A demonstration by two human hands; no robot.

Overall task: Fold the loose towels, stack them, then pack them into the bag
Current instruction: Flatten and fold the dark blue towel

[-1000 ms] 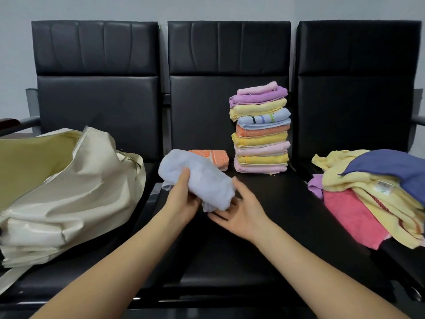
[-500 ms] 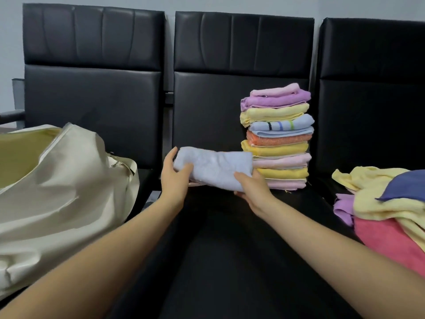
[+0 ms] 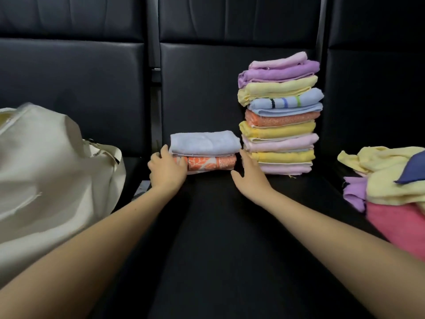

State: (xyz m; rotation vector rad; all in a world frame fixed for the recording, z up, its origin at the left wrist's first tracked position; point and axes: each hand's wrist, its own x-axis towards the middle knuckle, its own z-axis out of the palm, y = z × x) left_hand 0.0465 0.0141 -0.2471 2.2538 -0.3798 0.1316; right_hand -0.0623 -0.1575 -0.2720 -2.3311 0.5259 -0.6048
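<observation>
A row of black padded seats [image 3: 207,238] with tall backrests fills the view, and both arms reach over the middle seat. Left of the left hand [image 3: 167,168] slumps a cream bag [image 3: 46,180]. Just past the right hand [image 3: 249,174] rises a tall stack [image 3: 280,113] of folded towels (pink, purple, yellow, blue, orange). Far right of that hand lies a loose heap [image 3: 395,187] of unfolded towels. Between the hands sits a folded blue towel [image 3: 204,142] on an orange one [image 3: 207,163]. Both hands are spread with relaxed fingers: the left touches the small pile's left end, the right sits by its right end.
</observation>
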